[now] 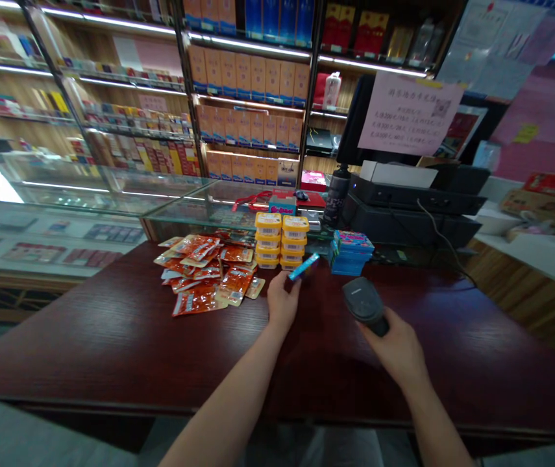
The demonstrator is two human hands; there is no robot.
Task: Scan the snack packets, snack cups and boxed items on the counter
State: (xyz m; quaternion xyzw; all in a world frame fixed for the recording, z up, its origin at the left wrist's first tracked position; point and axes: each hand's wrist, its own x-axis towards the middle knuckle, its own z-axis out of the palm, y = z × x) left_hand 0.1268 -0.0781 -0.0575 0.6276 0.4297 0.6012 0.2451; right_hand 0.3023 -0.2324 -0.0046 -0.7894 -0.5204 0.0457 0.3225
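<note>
Scanner (362, 299), part-hidden by right hand (400, 347), blurred packet (304, 266)

Room between blue pack (304, 266) and scanner (363, 301); tubs (268, 240) block behind pack, clearance unclear.

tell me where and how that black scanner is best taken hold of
The scanner is probably best gripped by its handle, coming from the near side: that slim end points back toward the person, while the broad head points away. The right hand holds it there.
</note>
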